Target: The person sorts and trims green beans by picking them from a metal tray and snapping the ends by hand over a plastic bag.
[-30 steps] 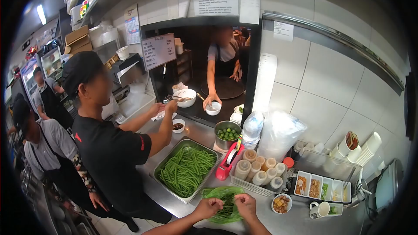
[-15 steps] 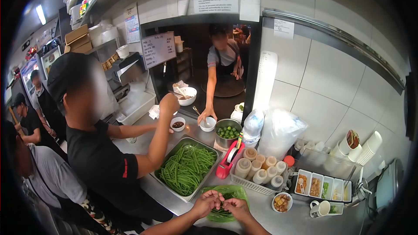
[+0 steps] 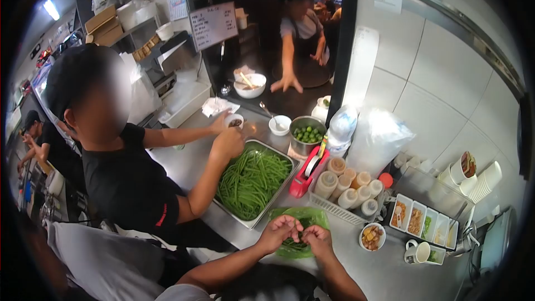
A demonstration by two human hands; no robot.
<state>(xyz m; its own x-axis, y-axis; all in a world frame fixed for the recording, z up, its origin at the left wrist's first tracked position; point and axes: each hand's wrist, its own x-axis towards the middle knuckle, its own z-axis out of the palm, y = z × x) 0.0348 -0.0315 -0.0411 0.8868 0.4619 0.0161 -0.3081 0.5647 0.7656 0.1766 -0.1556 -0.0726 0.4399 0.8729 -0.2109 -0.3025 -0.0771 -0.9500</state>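
Bean tray (image 3: 289,174) unchanged at left. Left hand (image 3: 277,233), over the green bag (image 3: 294,252) on the tabletop (image 3: 348,265), now nearly meets right hand (image 3: 319,241) — well apart a second ago. Both grips pinched — can't tell on what. Reads as close finger work.

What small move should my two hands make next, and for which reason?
Perhaps lower the left hand and right hand slightly before parting them: both are close together over the open green bag, so any loose piece should fall inside. What they hold is too small to tell.
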